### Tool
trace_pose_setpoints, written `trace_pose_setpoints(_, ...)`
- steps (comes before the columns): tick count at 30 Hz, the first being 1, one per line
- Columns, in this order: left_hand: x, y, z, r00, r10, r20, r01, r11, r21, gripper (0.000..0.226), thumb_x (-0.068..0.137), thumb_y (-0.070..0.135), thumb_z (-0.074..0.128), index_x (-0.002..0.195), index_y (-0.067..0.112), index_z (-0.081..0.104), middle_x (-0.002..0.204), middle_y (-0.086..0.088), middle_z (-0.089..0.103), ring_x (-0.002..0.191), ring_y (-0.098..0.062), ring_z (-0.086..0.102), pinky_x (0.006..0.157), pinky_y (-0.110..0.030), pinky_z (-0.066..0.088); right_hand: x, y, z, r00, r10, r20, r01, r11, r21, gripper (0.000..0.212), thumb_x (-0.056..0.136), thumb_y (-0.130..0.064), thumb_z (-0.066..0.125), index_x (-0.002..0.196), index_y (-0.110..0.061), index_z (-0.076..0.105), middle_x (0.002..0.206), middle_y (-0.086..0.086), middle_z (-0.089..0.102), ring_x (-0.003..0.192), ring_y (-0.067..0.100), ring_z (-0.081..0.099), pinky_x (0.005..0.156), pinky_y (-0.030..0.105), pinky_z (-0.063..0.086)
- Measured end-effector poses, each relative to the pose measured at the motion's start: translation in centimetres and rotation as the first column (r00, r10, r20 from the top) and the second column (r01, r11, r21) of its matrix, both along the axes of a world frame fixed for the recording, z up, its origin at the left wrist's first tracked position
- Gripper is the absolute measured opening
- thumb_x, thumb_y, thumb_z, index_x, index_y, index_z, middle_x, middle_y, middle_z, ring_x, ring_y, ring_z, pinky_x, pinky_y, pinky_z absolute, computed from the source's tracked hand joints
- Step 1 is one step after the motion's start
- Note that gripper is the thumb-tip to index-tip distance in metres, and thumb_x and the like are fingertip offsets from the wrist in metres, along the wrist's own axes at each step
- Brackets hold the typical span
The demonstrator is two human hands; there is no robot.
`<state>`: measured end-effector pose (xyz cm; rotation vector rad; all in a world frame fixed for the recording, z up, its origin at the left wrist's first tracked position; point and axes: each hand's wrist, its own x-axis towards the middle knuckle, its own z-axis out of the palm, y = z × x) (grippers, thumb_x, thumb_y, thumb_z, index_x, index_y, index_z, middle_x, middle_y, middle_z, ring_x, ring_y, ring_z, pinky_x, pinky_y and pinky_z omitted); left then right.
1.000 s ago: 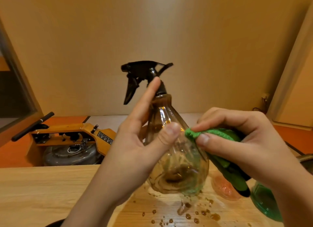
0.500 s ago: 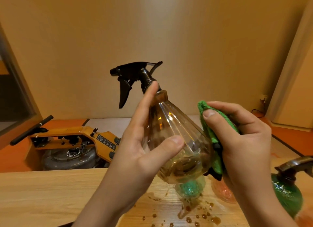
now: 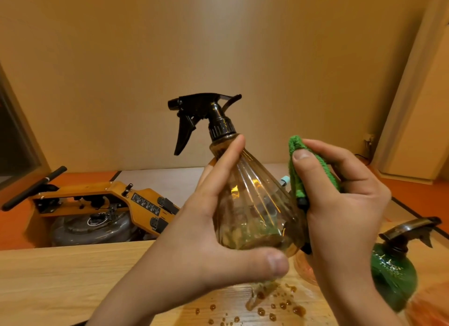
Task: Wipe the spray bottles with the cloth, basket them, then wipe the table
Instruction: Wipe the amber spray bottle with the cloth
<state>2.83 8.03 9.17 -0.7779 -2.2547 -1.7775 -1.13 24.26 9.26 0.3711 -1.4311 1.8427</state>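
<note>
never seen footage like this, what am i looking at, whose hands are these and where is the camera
There is no machine at work here. A person is using bare hands, and the camera sits on their head, looking forward and down, so the hands you see are the wearer's own. The left hand holds an amber spray bottle up above the wooden table, thumb under its base and forefinger along its neck. The right hand grips a folded green cloth at the bottle's side, to wipe it. Brown droplets lie on the table, and a green spray bottle stands at the right. Beyond the table, lower down, is an orange device; I cannot tell what it is.
</note>
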Motion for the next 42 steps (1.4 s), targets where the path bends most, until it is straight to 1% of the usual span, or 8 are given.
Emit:
trace_pose_setpoints(5, -0.2, -0.4, 0.2, 0.999, 0.032, 0.038, -0.032, 0.999, -0.022, 0.118, 0.044, 0.038, 0.094, 0.135, 0.081, 0.03, 0.135, 0.048, 0.043, 0.124, 0.014, 0.055, 0.092, -0.014, 0.053, -0.3, 0.3, 0.1, 0.998, 0.055, 0.007, -0.055, 0.998, 0.039, 0.013, 0.088, -0.008, 0.074, 0.091, -0.02, 0.078, 0.078, -0.004, 0.074, 0.063, 0.0, 0.064, 0.052, 0.01, 0.048)
trace_pose_setpoints(10, -0.1, -0.6, 0.0, 0.995, 0.072, -0.068, -0.075, 0.996, -0.056, 0.119, 0.046, 0.038, 0.092, 0.143, 0.072, 0.031, 0.144, 0.032, 0.047, 0.126, 0.007, 0.057, 0.092, -0.019, 0.056, -0.6, 2.0, 0.7, 0.973, 0.229, -0.01, -0.198, 0.863, 0.464, 0.008, 0.088, -0.018, 0.079, 0.095, -0.02, 0.08, 0.09, -0.003, 0.076, 0.084, 0.017, 0.073, 0.063, 0.025, 0.058)
trace_pose_setpoints(15, -2.0, 0.3, 0.9, 0.991, 0.13, 0.012, -0.13, 0.991, -0.016, 0.09, 0.033, 0.079, 0.082, 0.112, 0.09, 0.04, 0.144, 0.033, 0.039, 0.123, 0.02, 0.049, 0.098, -0.018, 0.048, -0.6, 4.0, 1.5, 0.953, 0.278, -0.121, -0.122, 0.719, 0.685, 0.014, 0.088, -0.026, 0.073, 0.098, -0.019, 0.079, 0.091, -0.006, 0.073, 0.085, 0.02, 0.071, 0.065, 0.028, 0.056)
trace_pose_setpoints(19, -2.1, 0.8, 1.3, 0.99, 0.113, 0.086, -0.118, 0.992, 0.052, 0.082, 0.019, 0.081, 0.084, 0.094, 0.088, 0.051, 0.119, 0.044, 0.048, 0.098, 0.023, 0.058, 0.077, -0.01, 0.052, -1.3, 3.9, 1.2, 0.967, 0.187, -0.172, -0.03, 0.755, 0.655, 0.014, 0.089, -0.027, 0.071, 0.099, -0.02, 0.078, 0.091, -0.009, 0.072, 0.087, 0.018, 0.07, 0.066, 0.034, 0.056)
trace_pose_setpoints(23, -0.2, 0.4, 0.2, 0.987, 0.101, -0.125, -0.106, 0.994, -0.034, 0.114, 0.049, 0.042, 0.092, 0.142, 0.071, 0.035, 0.146, 0.027, 0.049, 0.131, 0.0, 0.056, 0.098, -0.028, 0.055, -0.5, 4.2, 1.6, 0.936, 0.292, -0.197, -0.076, 0.714, 0.696, 0.013, 0.088, -0.023, 0.072, 0.099, -0.018, 0.079, 0.09, -0.004, 0.071, 0.084, 0.021, 0.07, 0.063, 0.031, 0.054)
trace_pose_setpoints(32, 0.3, 0.0, 0.0, 0.994, 0.024, -0.105, -0.009, 0.99, 0.139, 0.117, 0.051, 0.019, 0.092, 0.149, 0.055, 0.041, 0.138, 0.034, 0.057, 0.119, 0.007, 0.063, 0.086, -0.012, 0.055, -0.1, 4.5, 2.1, 0.901, 0.41, -0.144, -0.209, 0.7, 0.683, 0.013, 0.086, -0.02, 0.073, 0.098, -0.018, 0.078, 0.089, -0.005, 0.068, 0.08, 0.021, 0.068, 0.063, 0.026, 0.052)
trace_pose_setpoints(38, 0.2, 0.0, -0.1, 0.994, 0.014, -0.113, 0.009, 0.978, 0.207, 0.112, 0.05, 0.021, 0.091, 0.146, 0.056, 0.046, 0.138, 0.023, 0.061, 0.125, -0.006, 0.064, 0.092, -0.025, 0.058, -1.1, 3.3, 1.2, 0.961, 0.265, -0.084, -0.182, 0.826, 0.533, 0.008, 0.087, -0.022, 0.075, 0.094, -0.025, 0.078, 0.09, -0.004, 0.073, 0.085, 0.017, 0.07, 0.071, 0.022, 0.051)
trace_pose_setpoints(42, -0.3, -0.8, 0.0, 0.99, 0.065, -0.122, -0.037, 0.976, 0.215, 0.114, 0.049, 0.025, 0.093, 0.147, 0.057, 0.043, 0.144, 0.019, 0.059, 0.13, -0.008, 0.061, 0.099, -0.031, 0.056, 0.4, 3.3, 1.7, 0.925, 0.354, -0.136, -0.207, 0.772, 0.601, 0.013, 0.088, -0.024, 0.071, 0.098, -0.02, 0.078, 0.09, -0.002, 0.069, 0.084, 0.023, 0.069, 0.065, 0.033, 0.056)
